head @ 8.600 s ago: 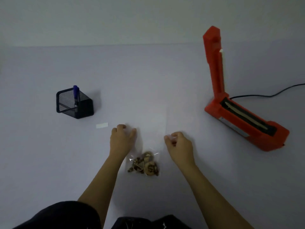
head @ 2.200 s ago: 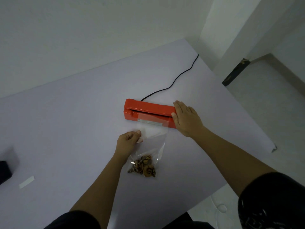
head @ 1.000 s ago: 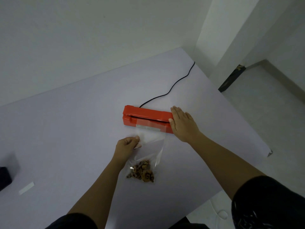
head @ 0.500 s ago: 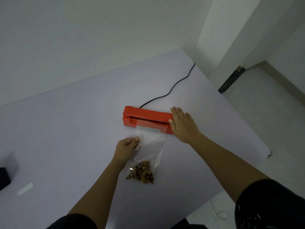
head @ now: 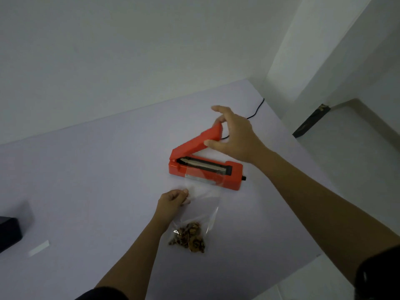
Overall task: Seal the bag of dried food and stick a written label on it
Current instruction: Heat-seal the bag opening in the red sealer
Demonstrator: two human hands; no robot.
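Observation:
A clear plastic bag (head: 203, 204) with brown dried food (head: 190, 237) at its bottom lies on the table. Its open top rests across the base of the red heat sealer (head: 231, 176). My left hand (head: 172, 199) pinches the bag's left edge just below the sealer. The sealer's arm (head: 194, 144) is raised at a slant, showing the sealing strip. My right hand (head: 233, 135) holds the arm's free end, thumb under it and fingers spread over the tip. A small white label (head: 39, 247) lies at the lower left.
The black pen holder (head: 8, 233) is partly visible at the left edge. The sealer's black cable (head: 257, 109) runs back to the table's far corner. The table's right edge (head: 303, 169) drops to the floor close to the sealer.
The sealer arm, pressed flat half a second ago, is now lifted. My right hand has risen with it. My left hand keeps its pinch on the bag.

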